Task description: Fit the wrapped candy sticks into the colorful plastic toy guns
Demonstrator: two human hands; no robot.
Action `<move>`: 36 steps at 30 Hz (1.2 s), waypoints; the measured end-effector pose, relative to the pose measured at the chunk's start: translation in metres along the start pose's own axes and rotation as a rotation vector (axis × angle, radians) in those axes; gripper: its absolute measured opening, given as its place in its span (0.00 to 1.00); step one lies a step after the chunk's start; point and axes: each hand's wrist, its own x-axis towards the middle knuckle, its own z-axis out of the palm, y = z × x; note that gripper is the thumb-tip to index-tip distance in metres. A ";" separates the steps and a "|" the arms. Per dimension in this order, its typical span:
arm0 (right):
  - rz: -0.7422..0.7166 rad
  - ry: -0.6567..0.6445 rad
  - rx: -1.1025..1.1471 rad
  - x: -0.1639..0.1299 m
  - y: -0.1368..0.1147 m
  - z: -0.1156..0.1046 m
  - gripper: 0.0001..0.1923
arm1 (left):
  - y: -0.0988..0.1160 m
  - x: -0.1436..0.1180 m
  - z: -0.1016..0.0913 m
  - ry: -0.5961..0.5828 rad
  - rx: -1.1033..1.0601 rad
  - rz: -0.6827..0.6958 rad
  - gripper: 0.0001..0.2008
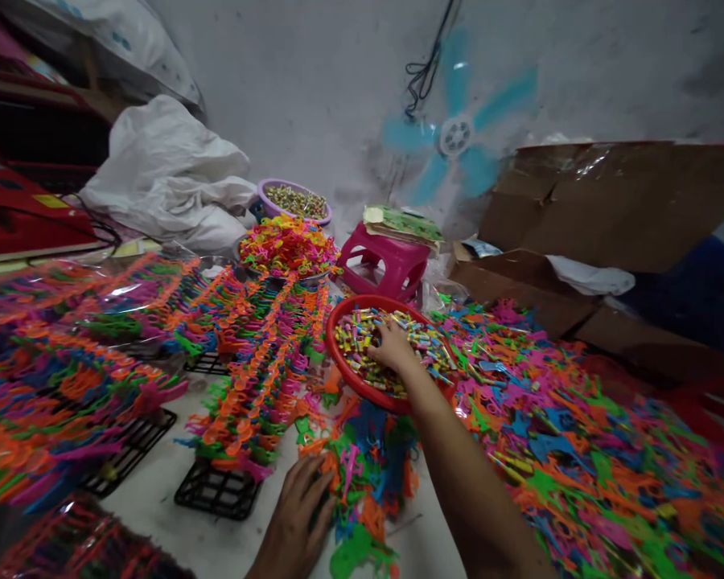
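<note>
A: Position of the red bowl [338, 334] relative to the hands is to be noted.

B: It is seen ahead of the body, slightly right of centre, on the floor, filled with small wrapped sweets [362, 330]. It is reached by the right hand [393, 347] only; the right arm is stretched forward over the near rim. The left hand [295, 515] is kept close to the body, well short of the bowl.

A: State of the right hand?

B: It is laid palm-down on the sweets, fingers curled loosely. Whether any sweets are pinched beneath cannot be told.

A: And the left?

B: It is spread flat, fingers fairly wide, pressed on the near edge of a bundle of coloured plastic toys [362, 474]. The bundle's long axis is run from the left hand toward the bowl. Nothing is seen gripped.

A: Surroundings?

B: A loose heap of toys [579, 434] is noted right of the arm; 1 black wire rack [217, 490] left of the left hand.
</note>
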 end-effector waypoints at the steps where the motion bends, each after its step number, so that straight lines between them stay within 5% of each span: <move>1: 0.005 -0.005 0.001 0.002 -0.001 0.002 0.29 | 0.000 0.001 -0.001 -0.003 -0.010 -0.006 0.17; 12: 0.095 0.244 0.181 0.002 0.001 0.016 0.14 | 0.012 0.008 -0.015 -0.010 -0.129 -0.068 0.12; 21: 0.180 0.438 0.466 -0.037 0.032 -0.043 0.23 | 0.005 0.004 -0.005 0.059 -0.145 -0.055 0.11; 25: 0.096 0.052 0.860 -0.099 0.021 -0.066 0.20 | 0.007 0.004 -0.011 0.069 -0.323 -0.065 0.13; 28: -0.022 -0.351 0.929 -0.154 0.004 -0.063 0.13 | 0.026 0.013 -0.025 -0.022 -0.688 -0.310 0.14; 32: -0.123 -0.664 0.922 -0.207 -0.019 -0.042 0.10 | 0.058 0.029 -0.039 -0.357 -1.484 -0.767 0.23; 36: -0.158 -0.697 0.905 -0.231 -0.027 -0.016 0.06 | 0.069 0.027 -0.043 -0.828 -1.762 -0.906 0.22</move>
